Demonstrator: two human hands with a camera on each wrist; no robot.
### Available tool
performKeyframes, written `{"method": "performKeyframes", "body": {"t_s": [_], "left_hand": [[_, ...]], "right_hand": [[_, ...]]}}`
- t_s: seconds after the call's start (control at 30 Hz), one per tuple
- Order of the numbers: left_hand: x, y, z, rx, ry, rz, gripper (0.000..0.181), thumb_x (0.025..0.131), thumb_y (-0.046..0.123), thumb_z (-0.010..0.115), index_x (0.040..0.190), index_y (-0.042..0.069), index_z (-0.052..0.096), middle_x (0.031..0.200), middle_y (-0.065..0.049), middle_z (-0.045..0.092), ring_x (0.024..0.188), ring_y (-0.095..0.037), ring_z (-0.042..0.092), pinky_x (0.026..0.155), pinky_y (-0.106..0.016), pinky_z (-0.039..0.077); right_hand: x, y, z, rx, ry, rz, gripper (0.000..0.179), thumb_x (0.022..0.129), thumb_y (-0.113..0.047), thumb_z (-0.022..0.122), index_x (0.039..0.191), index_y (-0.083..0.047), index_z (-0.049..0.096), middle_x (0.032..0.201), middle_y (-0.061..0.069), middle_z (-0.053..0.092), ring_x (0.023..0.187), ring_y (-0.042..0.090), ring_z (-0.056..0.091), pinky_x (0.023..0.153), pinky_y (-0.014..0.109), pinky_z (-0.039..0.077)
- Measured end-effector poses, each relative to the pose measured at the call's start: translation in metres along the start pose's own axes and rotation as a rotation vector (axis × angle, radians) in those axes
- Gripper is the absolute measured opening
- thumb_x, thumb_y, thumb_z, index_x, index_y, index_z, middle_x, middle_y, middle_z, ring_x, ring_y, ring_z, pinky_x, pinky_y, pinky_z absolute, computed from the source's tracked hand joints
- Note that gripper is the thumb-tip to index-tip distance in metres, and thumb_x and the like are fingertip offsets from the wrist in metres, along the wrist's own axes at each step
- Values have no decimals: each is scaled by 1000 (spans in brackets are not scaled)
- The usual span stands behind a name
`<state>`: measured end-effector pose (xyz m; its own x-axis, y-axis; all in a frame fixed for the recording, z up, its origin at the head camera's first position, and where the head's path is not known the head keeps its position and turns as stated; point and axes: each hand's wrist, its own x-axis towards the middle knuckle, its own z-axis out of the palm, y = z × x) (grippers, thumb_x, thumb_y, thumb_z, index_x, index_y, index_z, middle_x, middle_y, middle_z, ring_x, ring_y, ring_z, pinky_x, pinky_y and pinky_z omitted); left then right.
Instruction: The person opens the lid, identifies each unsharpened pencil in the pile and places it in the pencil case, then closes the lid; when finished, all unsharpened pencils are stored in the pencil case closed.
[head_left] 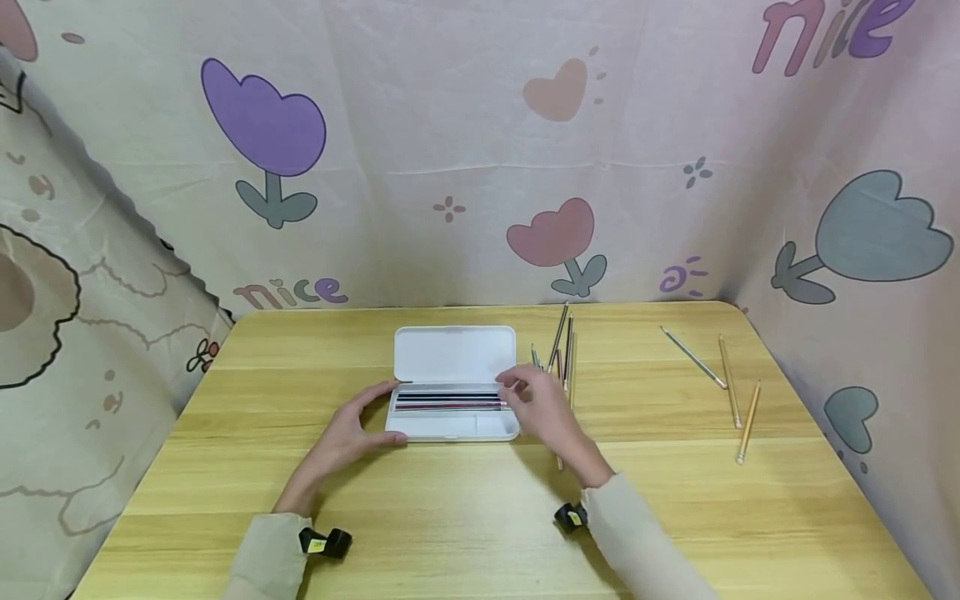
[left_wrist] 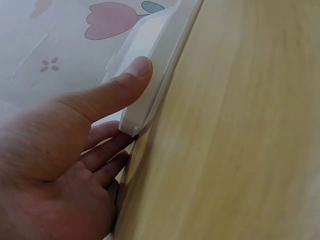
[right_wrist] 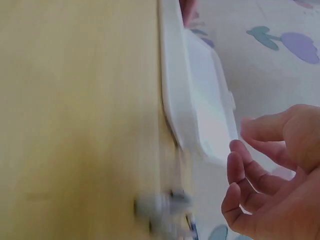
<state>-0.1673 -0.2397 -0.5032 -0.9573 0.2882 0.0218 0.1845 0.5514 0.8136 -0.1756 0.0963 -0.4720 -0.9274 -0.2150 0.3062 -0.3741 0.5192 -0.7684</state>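
A white pencil case (head_left: 454,356) lies with its lid raised at the back, and several dark and reddish pencils (head_left: 448,402) lie lengthwise in its tray. My left hand (head_left: 352,429) grips the case's left end, thumb at the front corner and fingers at the back one. In the left wrist view, the thumb (left_wrist: 120,90) presses along the case's front side wall. Over the tray's right end hovers my right hand (head_left: 538,408), fingers loosely bent. Nothing shows between those fingers (right_wrist: 247,175) in the right wrist view.
Several loose pencils (head_left: 557,337) lie in a bunch just right of the case, partly behind my right hand. Farther right are a dark pencil (head_left: 693,357) and two yellowish pencils (head_left: 748,421). A patterned cloth (head_left: 420,125) hangs behind the wooden table (head_left: 450,517).
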Motion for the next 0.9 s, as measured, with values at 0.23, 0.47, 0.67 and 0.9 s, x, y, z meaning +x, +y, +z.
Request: {"method": "performKeyframes", "body": {"t_s": [0.23, 0.47, 0.67, 0.9], "left_hand": [[0, 0, 1, 9, -1, -1, 92, 74, 37, 93, 152, 14, 49, 159, -16, 42, 148, -42, 31, 120, -65, 21], [0, 1, -1, 1, 2, -1, 92, 74, 35, 94, 152, 13, 49, 159, -17, 42, 148, -42, 31, 120, -65, 21], [0, 0, -1, 1, 0, 0, 93, 74, 36, 93, 152, 13, 49, 159, -16, 42, 149, -41, 31, 120, -64, 21], [0, -1, 0, 18, 0, -2, 93, 75, 38, 93, 153, 13, 48, 159, -17, 41, 149, -43, 30, 120, -65, 21]], "right_hand": [[-19, 20, -36, -21, 144, 64, 21, 88, 4, 76, 108, 3, 73, 90, 7, 70, 79, 20, 66, 65, 23, 57], [-27, 42, -60, -108, 146, 199, 27, 85, 3, 79, 111, 4, 71, 91, 12, 71, 79, 24, 69, 69, 29, 60], [-30, 48, -64, -175, 36, 334, 40, 85, -4, 81, 122, 2, 68, 99, 13, 69, 83, 22, 66, 73, 36, 58], [-31, 47, -67, -291, 24, 352, 42, 83, 1, 72, 124, 6, 66, 105, 17, 70, 90, 29, 69, 78, 44, 60]]}}
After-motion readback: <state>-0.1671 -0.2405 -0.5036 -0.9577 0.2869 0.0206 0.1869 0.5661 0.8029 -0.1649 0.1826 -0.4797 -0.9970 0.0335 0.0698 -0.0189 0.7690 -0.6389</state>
